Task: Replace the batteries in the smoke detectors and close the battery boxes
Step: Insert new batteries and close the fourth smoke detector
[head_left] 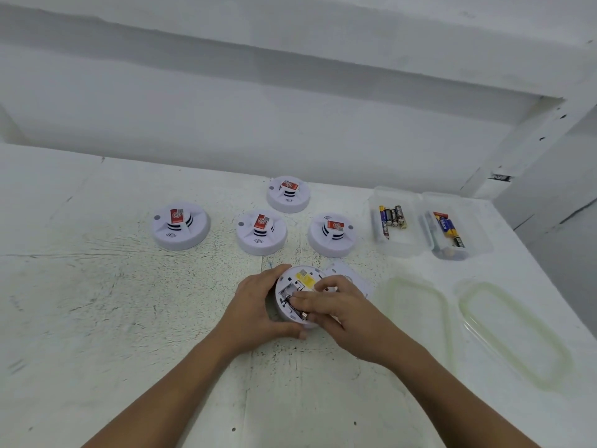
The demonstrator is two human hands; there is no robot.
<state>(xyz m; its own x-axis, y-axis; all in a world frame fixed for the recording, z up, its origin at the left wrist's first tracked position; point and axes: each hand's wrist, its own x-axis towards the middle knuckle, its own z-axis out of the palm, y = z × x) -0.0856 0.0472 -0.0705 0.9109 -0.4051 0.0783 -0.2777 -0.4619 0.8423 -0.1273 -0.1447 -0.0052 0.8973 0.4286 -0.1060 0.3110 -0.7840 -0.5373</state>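
An overturned white smoke detector (292,286) lies in front of me with its battery bay open and a yellow label showing. My left hand (258,308) grips its left rim. My right hand (336,305) pinches a dark battery (295,309) lying in the bay. The detector's round back cover (350,279) lies just to its right, partly hidden by my right hand. Farther back, several more detectors stand face up with red stickers, such as the left one (181,225) and the middle one (261,231).
Two clear plastic boxes hold batteries at the back right: the left box (395,250) and the right box (478,247). Their two clear lids (416,312) (510,331) lie in front of them. The white table (97,302) ends at a wall behind.
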